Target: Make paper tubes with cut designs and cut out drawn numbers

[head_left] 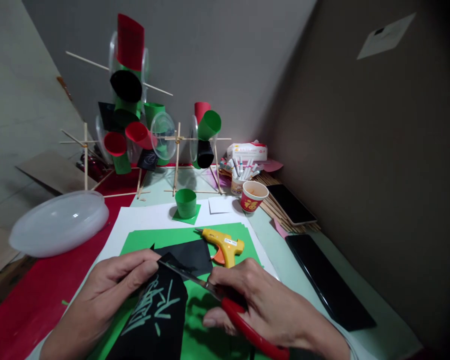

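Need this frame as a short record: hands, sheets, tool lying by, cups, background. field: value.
left hand: pinching black paper with pale writing
right hand: gripping red-handled scissors, blades at that paper's upper edge
sheets: green paper under the work, on white paper
tool lying by: yellow glue gun, nozzle pointing left
cups: green cup on a small green square; red-and-white paper cup to its right
background: stick frames bearing red, green and black tubes
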Demonstrator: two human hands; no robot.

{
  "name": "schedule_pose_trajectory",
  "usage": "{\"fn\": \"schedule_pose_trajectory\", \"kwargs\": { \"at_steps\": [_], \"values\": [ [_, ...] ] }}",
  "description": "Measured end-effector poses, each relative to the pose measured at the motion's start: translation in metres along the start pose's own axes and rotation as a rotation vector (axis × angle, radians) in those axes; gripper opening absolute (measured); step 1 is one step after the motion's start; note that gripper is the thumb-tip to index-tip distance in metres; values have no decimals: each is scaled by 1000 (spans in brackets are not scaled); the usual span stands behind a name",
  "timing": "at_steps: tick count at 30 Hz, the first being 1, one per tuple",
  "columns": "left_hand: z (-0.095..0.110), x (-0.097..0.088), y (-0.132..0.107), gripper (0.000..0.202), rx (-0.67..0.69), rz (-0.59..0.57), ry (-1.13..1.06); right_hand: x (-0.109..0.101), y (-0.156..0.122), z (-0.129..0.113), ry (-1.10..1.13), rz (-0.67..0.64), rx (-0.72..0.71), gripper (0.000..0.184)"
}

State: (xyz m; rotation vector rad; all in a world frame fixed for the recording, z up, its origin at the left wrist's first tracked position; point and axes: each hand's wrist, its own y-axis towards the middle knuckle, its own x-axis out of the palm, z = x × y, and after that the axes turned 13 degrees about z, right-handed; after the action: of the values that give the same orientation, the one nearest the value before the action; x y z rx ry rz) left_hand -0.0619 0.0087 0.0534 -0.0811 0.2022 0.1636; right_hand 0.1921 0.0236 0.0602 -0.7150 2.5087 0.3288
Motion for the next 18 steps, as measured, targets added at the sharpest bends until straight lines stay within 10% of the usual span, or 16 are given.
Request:
{"fn": "schedule_pose_trajectory", "kwargs": {
  "at_steps": [10,18],
  "values": [
    [7,-3,-6,36,-107,104,-115,0,-3,1,117,78,-3,31],
    [-6,-12,-1,32,53,174,31,0,-4,0,116,60,19,31]
  ]
}}
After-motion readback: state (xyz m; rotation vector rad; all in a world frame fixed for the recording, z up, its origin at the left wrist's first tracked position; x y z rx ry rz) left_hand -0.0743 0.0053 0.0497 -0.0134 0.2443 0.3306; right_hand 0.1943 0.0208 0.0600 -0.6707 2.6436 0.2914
